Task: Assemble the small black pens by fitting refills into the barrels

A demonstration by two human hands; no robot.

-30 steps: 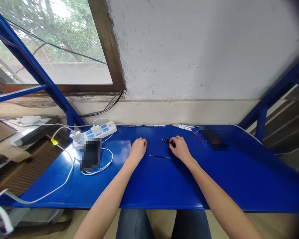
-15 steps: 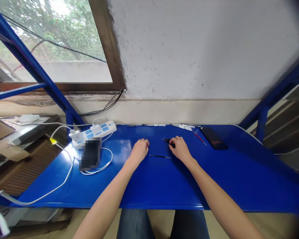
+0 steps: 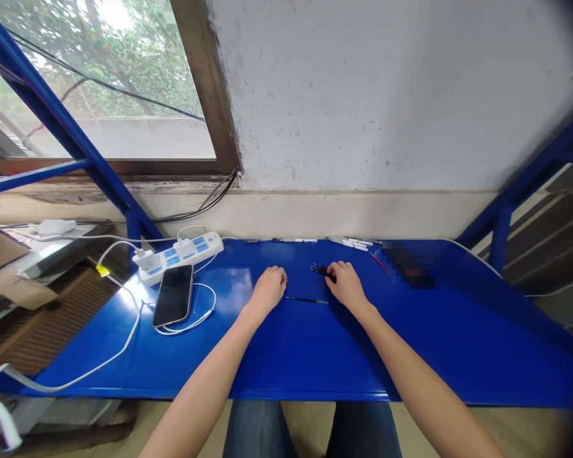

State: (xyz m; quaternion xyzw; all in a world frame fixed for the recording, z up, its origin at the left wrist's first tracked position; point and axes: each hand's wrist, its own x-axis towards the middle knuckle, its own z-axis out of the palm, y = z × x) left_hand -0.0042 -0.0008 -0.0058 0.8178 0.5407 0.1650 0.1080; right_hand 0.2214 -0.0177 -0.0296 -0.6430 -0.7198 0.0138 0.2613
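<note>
My left hand (image 3: 268,286) rests on the blue table with its fingers curled together. A tiny dark bit shows just beyond its fingertips, and whatever the fingers hold is hidden. To the right, my right hand (image 3: 346,284) is closed around a small bunch of black pen parts (image 3: 321,270), whose pale tips point left. Between the hands and a little nearer to me lies a thin dark pen refill (image 3: 307,299), touched by neither hand. White pens (image 3: 356,243) lie in a loose group at the back, with a red refill (image 3: 376,259) beside them.
On the left, a phone (image 3: 173,296) lies on a white cable near a white power strip (image 3: 181,256). A blurred dark object (image 3: 409,264) is at the right. More thin pen parts (image 3: 305,240) line the back edge against the wall. Blue frame posts (image 3: 501,238) stand at both sides.
Both hands stay almost in place, with only a very slight shift of the fingers. The pen refill and the things around it have not moved.
</note>
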